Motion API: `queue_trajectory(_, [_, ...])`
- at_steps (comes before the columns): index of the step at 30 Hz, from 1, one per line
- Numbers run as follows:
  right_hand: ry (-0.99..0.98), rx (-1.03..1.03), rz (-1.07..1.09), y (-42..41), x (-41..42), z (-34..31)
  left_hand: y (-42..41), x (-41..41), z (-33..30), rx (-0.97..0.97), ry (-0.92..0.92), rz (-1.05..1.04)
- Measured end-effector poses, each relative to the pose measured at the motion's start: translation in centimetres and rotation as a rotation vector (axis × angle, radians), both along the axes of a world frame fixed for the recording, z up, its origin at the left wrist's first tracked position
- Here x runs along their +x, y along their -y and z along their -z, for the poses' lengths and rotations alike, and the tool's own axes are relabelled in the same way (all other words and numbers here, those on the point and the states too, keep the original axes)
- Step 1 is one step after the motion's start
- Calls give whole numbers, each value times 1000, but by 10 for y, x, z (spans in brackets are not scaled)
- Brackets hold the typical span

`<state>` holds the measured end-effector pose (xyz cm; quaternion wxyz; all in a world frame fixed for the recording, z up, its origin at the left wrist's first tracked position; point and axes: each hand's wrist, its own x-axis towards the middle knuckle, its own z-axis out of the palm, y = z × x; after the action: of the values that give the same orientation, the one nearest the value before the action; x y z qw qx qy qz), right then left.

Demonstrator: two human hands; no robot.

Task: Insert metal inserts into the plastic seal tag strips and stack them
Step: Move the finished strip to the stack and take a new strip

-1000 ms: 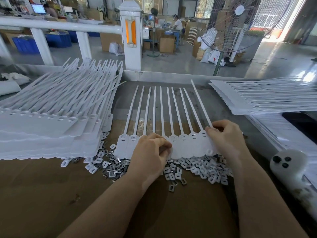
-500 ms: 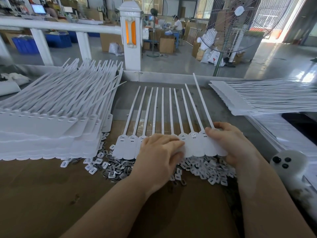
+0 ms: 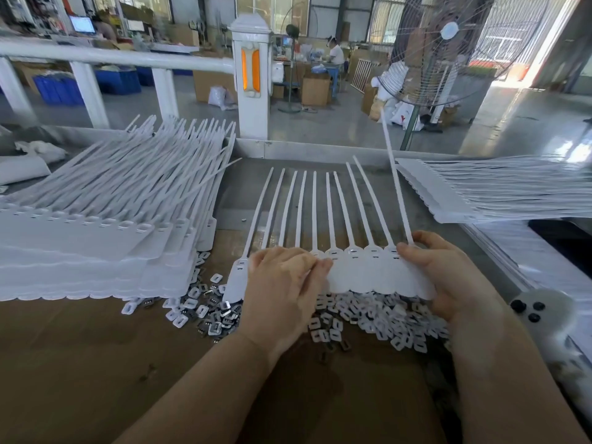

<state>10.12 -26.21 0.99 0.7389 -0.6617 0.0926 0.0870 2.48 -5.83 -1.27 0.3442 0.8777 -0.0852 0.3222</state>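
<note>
Strip (image 3: 362, 270) lifted since earlier; right hand (image 3: 448, 277) grips it, left hand (image 3: 282, 293) pinches; no legible writing.

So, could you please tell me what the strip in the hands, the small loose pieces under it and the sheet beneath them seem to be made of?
The seal tag strip looks like matte white moulded plastic: its thin tails bend upward. The small inserts appear to be metal, grey and glinting, though some look white and may be plastic. The brown sheet looks like cardboard, dull and scuffed.
</note>
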Motion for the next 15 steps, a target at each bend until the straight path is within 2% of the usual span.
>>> queue_trajectory(7, [88, 177, 68, 2, -4, -5, -5, 5, 3, -150, -62, -106])
queue_trajectory(12, [130, 228, 118, 0, -4, -4, -5, 4, 3, -241, -78, -82])
queue_trajectory(15, [155, 235, 146, -3, -4, -3, -4, 2, 1, -297, -175, -56])
